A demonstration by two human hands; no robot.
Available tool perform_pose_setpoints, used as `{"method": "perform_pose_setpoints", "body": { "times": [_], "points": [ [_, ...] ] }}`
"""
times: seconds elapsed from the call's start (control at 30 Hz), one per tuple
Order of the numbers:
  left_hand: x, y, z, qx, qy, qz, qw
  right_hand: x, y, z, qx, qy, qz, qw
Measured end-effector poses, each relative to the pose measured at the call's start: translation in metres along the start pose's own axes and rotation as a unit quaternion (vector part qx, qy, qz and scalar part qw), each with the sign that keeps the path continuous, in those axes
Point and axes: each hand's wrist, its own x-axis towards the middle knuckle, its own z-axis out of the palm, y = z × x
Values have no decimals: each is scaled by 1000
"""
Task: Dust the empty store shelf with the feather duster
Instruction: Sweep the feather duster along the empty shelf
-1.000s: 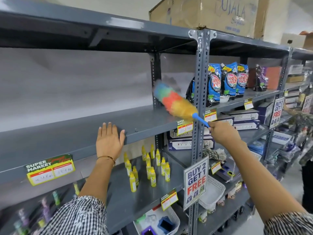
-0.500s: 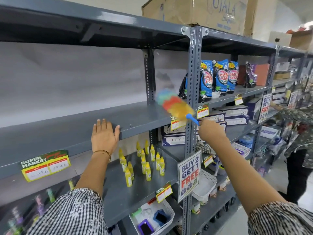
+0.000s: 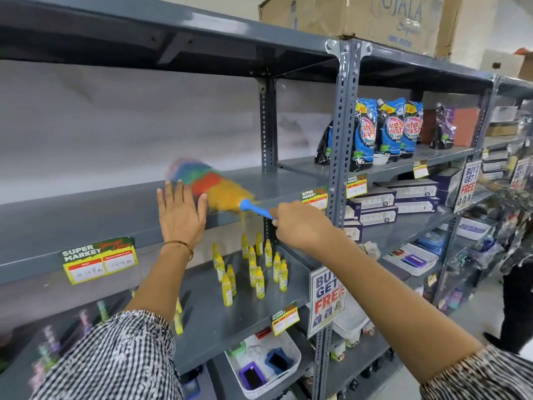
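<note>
The empty shelf (image 3: 109, 209) is smooth grey-painted sheet metal carried on perforated angle-iron uprights (image 3: 343, 157), with a pale wall behind it. On it lies the feather duster (image 3: 213, 186), its fluffy head banded blue, green, red and yellow and blurred soft at the edges, ending in a smooth blue plastic handle (image 3: 255, 208). Its long axis runs from the handle at about 4 o'clock to the feathered tip at about 10 o'clock, the tip pointing toward the back of the shelf. The right hand (image 3: 302, 226) is closed around the handle's end; the left hand (image 3: 181, 215) is spread open, palm flat against the shelf's front lip, touching the feathers at the thumb side, a thin bangle (image 3: 180, 244) on its wrist. Checked sleeves (image 3: 115, 356) cover both upper arms. One level down stand small yellow bottles (image 3: 253, 269) in loose rows. Below, at 6 o'clock, a white perforated plastic basket (image 3: 288, 349) holds a purple and a blue tray-like item. At 2 o'clock glossy blue detergent pouches (image 3: 386, 125) stand upright, and a cardboard box (image 3: 360, 18) sits on top
</note>
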Motion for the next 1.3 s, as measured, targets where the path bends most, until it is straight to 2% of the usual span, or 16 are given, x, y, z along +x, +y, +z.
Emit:
{"method": "perform_pose_setpoints", "body": {
  "times": [0.13, 0.23, 0.37, 0.43, 0.5, 0.6, 0.77, 1.03, 1.17, 1.3],
  "points": [
    [-3, -15, -11, 25, 19, -8, 999, 13, 7, -16, 81, 8, -23, 996],
    [-8, -29, -15, 52, 2, -8, 999, 17, 43, -22, 143, 43, 41, 988],
    [-13, -42, -11, 105, -58, 0, 993, 19, 99, -15, 74, 74, 187, 977],
    [-12, -45, -7, 120, -68, 7, 990, 17, 110, -6, 40, 62, 248, 966],
    [-11, -46, -4, 120, -70, 6, 990, 17, 107, 4, 31, 30, 267, 963],
    [-11, -48, -2, 114, -69, 11, 991, 19, 84, 13, 6, 1, 234, 972],
    [-11, -46, -8, 103, -66, 19, 992, 18, 16, 11, -25, -4, 110, 994],
    [-17, -69, -51, 73, 29, -22, 997, 10, -101, 4, 33, -25, -98, 994],
    [-24, -96, -70, 79, 54, -64, 993, 25, -128, 2, 86, -44, -145, 985],
    [-40, -118, -72, 99, 41, -95, 990, 47, -99, -9, 173, -10, -115, 978]
  ]
}}
